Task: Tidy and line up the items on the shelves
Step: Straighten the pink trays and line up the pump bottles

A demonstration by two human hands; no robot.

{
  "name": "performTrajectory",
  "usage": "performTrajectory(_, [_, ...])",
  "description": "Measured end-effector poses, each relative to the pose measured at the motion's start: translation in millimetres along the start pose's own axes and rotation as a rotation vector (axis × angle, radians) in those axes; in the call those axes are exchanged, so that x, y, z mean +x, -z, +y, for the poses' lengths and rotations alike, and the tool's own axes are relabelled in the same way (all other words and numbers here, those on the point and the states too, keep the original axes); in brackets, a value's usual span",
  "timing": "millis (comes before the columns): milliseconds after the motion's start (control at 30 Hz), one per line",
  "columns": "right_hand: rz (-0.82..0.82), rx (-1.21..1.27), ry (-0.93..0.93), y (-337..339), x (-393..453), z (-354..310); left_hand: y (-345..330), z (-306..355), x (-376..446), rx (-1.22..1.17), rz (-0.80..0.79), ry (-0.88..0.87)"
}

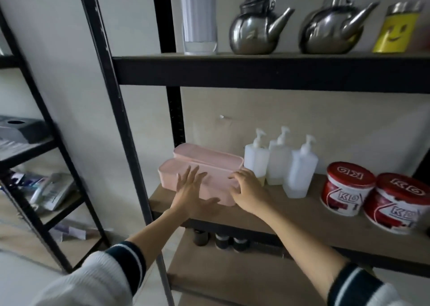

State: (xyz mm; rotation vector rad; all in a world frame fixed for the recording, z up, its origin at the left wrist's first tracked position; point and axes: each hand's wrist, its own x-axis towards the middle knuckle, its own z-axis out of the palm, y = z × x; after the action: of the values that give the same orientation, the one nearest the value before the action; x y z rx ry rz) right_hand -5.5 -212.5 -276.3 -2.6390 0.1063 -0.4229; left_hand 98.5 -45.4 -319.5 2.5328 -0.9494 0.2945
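Two pink lidded boxes stand side by side at the left end of the middle shelf [302,209]: a front box [169,174] and a back box [209,154]. My left hand [190,195] lies flat with straight, spread fingers against the front box's near side. My right hand [247,193] curls its fingers over the front box's right corner. To the right stand three white pump bottles [300,168], then two red and white tubs [346,190].
The top shelf [256,69] carries a tall white bottle [200,19], two steel kettles [256,29] and a yellow smiley jar [395,29]. Black uprights [111,110] frame the rack. Small dark jars [221,240] sit on the lower shelf. Another rack [35,161] with clutter stands left.
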Motion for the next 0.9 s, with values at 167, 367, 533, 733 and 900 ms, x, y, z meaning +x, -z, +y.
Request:
performTrajectory(167, [-0.139, 0.123, -0.052, 10.0, 46.6, 16.5, -25.8, -4.2, 9.8, 0.027, 0.092, 0.033])
performTrajectory(367, [-0.219, 0.04, -0.111, -13.1, 102.4, 24.9, -45.7, -0.4, 11.5, 0.006, 0.244, 0.112])
performTrajectory(533, [-0.346, -0.134, -0.175, -32.1, 129.1, 26.3, -45.5, -1.3, 15.5, -0.003, 0.293, 0.098])
performTrajectory(733, [-0.383, -0.146, -0.236, -38.1, 157.6, 27.6, -51.2, -3.1, 17.3, -0.032, 0.351, 0.09])
performTrajectory(900, [-0.306, -0.207, -0.136, -40.7, 168.0, 35.1, -53.9, -6.8, 20.4, -0.025, 0.351, 0.097])
